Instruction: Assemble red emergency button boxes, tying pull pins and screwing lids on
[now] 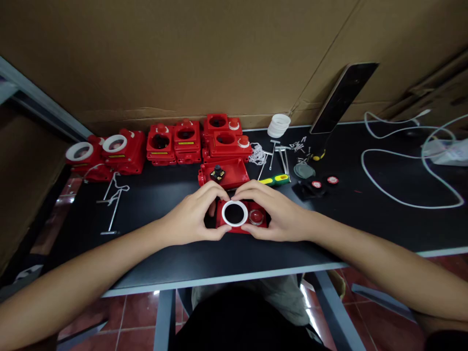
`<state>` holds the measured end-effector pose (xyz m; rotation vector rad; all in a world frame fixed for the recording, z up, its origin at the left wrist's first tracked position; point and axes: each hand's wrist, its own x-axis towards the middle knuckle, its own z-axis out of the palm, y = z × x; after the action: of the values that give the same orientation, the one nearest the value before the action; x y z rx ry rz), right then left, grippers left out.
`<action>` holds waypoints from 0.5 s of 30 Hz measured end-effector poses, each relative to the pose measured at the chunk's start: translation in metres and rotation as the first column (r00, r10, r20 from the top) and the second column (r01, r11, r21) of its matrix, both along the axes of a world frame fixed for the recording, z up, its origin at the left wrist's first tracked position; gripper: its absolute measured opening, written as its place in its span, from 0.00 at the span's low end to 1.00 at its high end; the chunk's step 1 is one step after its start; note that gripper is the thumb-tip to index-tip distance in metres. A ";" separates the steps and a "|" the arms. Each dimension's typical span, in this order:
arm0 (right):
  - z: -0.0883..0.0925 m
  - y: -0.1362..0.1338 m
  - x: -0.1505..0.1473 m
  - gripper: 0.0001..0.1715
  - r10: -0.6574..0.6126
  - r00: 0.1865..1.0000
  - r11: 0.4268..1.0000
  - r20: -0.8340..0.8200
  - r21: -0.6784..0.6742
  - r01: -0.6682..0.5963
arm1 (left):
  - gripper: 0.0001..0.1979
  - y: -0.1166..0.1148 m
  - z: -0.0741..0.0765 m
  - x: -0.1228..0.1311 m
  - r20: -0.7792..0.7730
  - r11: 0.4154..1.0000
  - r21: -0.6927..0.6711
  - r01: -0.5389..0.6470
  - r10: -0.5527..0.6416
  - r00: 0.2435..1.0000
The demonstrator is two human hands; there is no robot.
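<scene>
My left hand (197,214) and my right hand (278,214) curve round a white ring (234,224) from both sides, thumbs on its near edge and fingertips on its far edge. The ring lies on a red cover (239,230), encircling a dark round opening. A clear-rimmed red round part (256,217) sits on the cover beside the ring, by my right thumb. Just beyond my hands is an open red housing (236,171) with a small black component (218,173) in it. A green and yellow screwdriver handle (275,180) lies past my right fingers.
Red housings (186,141) line the back, two with white rings (115,143) at left. A stack of white rings (279,126), T-handled tools (281,156), screws (300,145) and grey discs (304,170) lie behind right. A white cable (402,205) loops at far right.
</scene>
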<state>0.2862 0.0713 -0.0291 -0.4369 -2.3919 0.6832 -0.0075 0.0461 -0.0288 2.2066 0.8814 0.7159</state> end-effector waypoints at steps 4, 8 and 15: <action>0.001 0.000 0.003 0.31 0.017 1.000 1.000 0.002 -0.008 -0.017 | 0.22 0.000 -0.001 0.001 0.005 1.000 -0.011 0.005 -0.005 1.000; 0.003 0.001 0.005 0.33 0.036 0.999 0.999 -0.013 0.000 -0.036 | 0.22 0.001 0.000 0.002 0.029 1.000 -0.024 0.019 -0.018 0.999; 0.005 0.002 0.004 0.27 0.021 1.000 1.000 0.005 0.006 -0.021 | 0.22 0.001 -0.001 0.002 0.013 0.999 -0.041 0.014 -0.013 1.000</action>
<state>0.2897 0.0729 -0.0239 -0.4125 -2.4060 0.6852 -0.0056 0.0474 -0.0303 2.1670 0.8667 0.6987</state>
